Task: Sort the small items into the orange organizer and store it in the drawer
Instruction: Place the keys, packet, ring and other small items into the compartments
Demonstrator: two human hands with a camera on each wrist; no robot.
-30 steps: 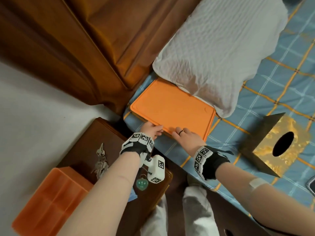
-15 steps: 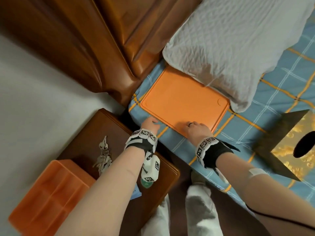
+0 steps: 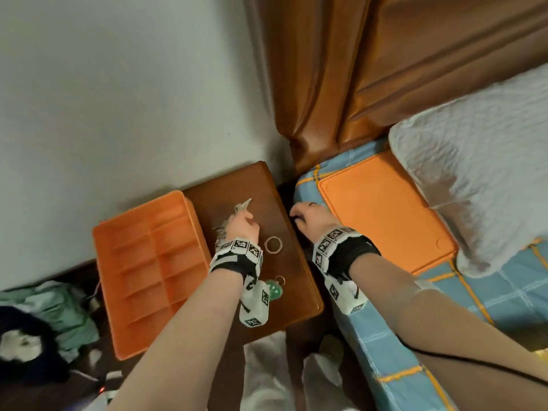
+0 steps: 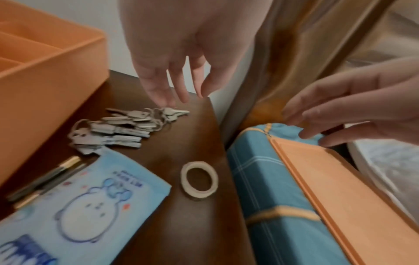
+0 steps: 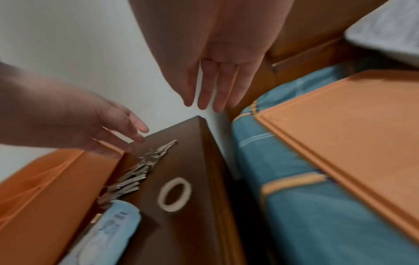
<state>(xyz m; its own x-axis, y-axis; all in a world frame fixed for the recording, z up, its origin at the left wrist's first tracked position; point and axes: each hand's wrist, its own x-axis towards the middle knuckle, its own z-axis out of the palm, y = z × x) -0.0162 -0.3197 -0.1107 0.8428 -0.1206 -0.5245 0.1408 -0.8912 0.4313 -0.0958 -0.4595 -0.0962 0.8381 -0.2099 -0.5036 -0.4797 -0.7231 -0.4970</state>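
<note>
The orange organizer (image 3: 151, 271), with several empty compartments, sits on the left of the brown nightstand (image 3: 299, 295). Its flat orange lid (image 3: 382, 209) lies on the bed beside the pillow. On the nightstand lie a bunch of keys (image 4: 118, 129), a tape ring (image 4: 199, 181), a blue tissue packet (image 4: 86, 202), pens (image 4: 43, 181) and a green keychain (image 3: 274, 287). My left hand (image 4: 181, 96) hangs over the keys with relaxed fingers, fingertips just at the key ring, holding nothing. My right hand (image 5: 204, 105) hovers over the gap between nightstand and bed, fingers straight and empty.
A white wall stands behind the nightstand and a brown padded headboard (image 3: 385, 69) behind the bed. A white quilted pillow (image 3: 480, 179) overlaps the lid's far side. Clothes (image 3: 44, 315) are heaped on the floor at the left. The blue checked sheet (image 3: 444, 330) covers the bed.
Both hands have come off the orange lid on the bed. My left hand moved left over the keys on the nightstand; the right drew back to the bed's edge. The view swung left.
</note>
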